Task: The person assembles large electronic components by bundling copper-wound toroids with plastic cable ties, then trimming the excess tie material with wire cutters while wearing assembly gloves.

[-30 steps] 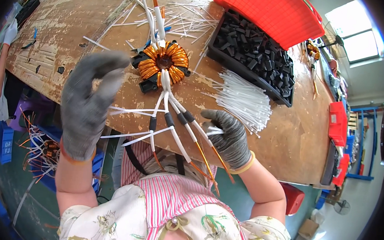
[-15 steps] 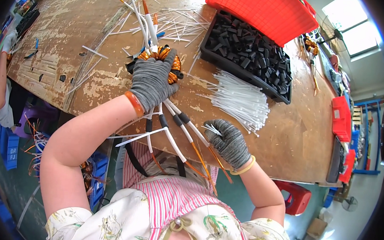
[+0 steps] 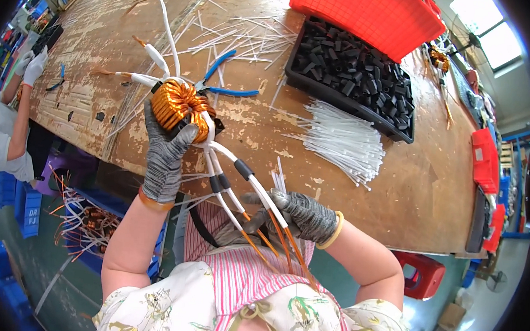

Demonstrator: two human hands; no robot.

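Note:
My left hand (image 3: pixel 164 165), in a grey glove, grips a toroidal coil (image 3: pixel 182 107) wound with copper wire, its thumb at the coil's near side. White-sleeved leads (image 3: pixel 262 192) with short black tubes (image 3: pixel 243 169) run from the coil toward me and end in bare copper-coloured wire. My gloved right hand (image 3: pixel 308 216) is closed around a few white cable ties (image 3: pixel 280 180), and its fingers touch the leads, partly hidden behind them. More white-sleeved leads (image 3: pixel 156 59) point away at the far side. Beside the coil lie cutters with blue handles (image 3: pixel 232 92).
A black tray (image 3: pixel 352 80) of short black tubes stands at the right, with a red basket (image 3: pixel 371 17) behind it. Loose cable ties (image 3: pixel 342 145) lie in a pile before the tray. White strips (image 3: pixel 248 40) are scattered farther back. A co-worker's gloved hands (image 3: pixel 33 66) show at left.
My left hand has turned the coil, drawn it nearer and now holds it from the left side, exposing the cutters. My right hand has moved left and down onto the leads.

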